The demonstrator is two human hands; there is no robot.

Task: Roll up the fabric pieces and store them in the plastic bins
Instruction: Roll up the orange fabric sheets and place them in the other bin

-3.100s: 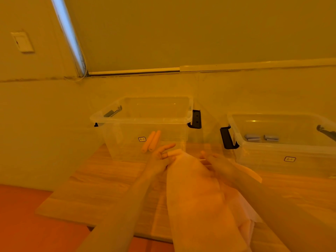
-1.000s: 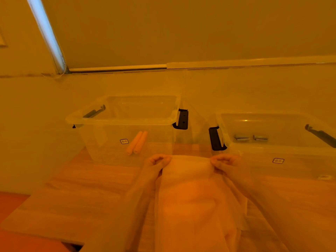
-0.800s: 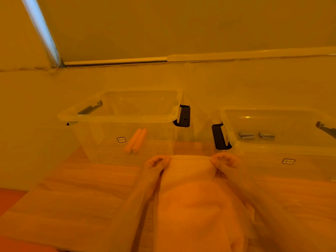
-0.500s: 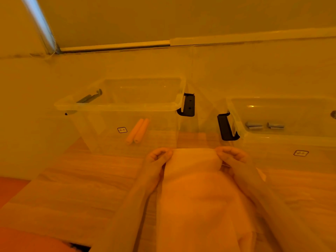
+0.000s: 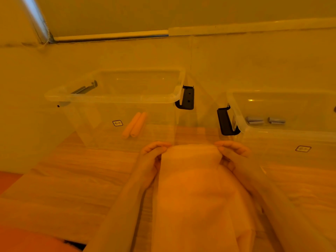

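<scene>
Head view: left hand (image 5: pixel 151 154) and right hand (image 5: pixel 233 151), fingers curled, pinching the far corners of a thin pale fabric piece (image 5: pixel 196 188) on the wooden surface (image 5: pixel 76 179). Near end of the fabric cut off at the bottom. Just behind, two clear plastic bins: left bin (image 5: pixel 112 97) with two orange rolls (image 5: pixel 134 124) inside, right bin (image 5: pixel 283 137) with two grey rolls (image 5: pixel 264 120), far side cut off. Black handle clips (image 5: pixel 186 98) between them. Small labels too tiny to read. Plain wall (image 5: pixel 181 13) behind, all in dim orange light.

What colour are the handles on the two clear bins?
Black, on both handles, seen in the head view.
</scene>
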